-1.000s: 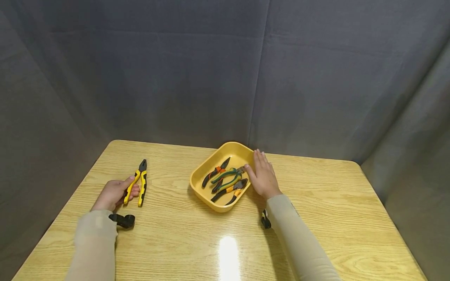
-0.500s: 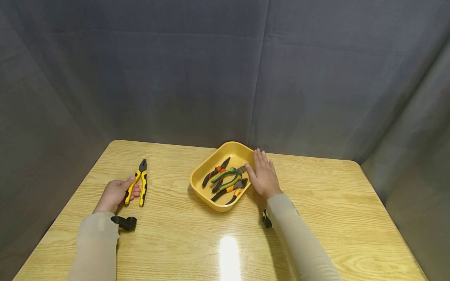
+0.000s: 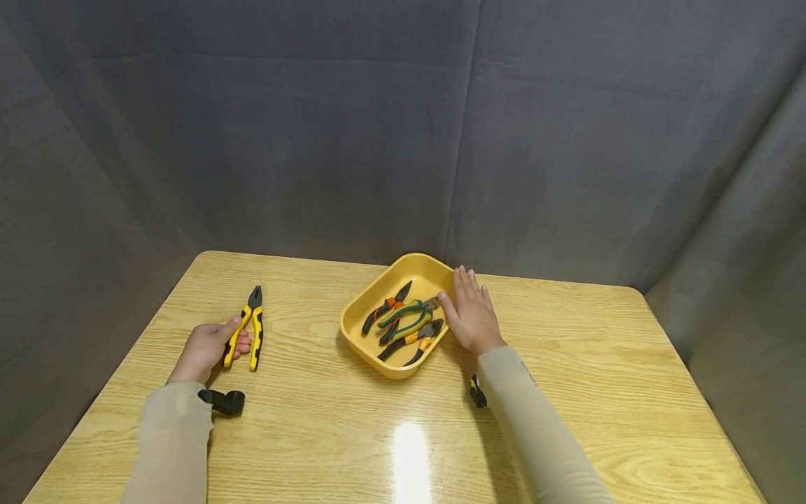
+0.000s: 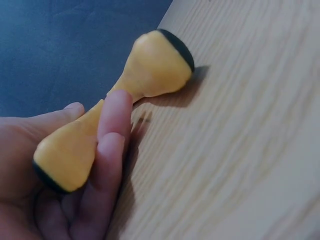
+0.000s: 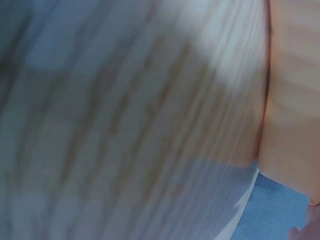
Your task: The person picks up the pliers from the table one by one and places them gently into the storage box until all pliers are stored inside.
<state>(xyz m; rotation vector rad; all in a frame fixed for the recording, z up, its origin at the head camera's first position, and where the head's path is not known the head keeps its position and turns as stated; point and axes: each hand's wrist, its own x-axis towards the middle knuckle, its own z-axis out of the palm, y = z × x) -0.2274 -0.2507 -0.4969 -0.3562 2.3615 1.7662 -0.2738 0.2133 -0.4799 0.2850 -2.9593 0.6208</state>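
Note:
At the left of the table, my left hand holds a pair of yellow-and-black pliers by its left handle, thumb on top and fingers beneath. Their dark jaws point away from me, and the handles are spread. In the left wrist view, the handle ends of the pliers show close over the wood. My right hand rests with fingers extended against the right side of a yellow plastic bin. Inside lie green-handled pliers, orange-and-black pliers and black-and-orange pliers, partly overlapping.
The wood-grain table carries a bright light reflection near its front. Grey cloth hangs behind the table and along both sides. A dark wrist camera sits beside my left cuff. The right wrist view holds the bin's outer wall.
My left wrist and sleeve have shifted very slightly to the right. The held pliers, the bin and my right hand stay practically where they were.

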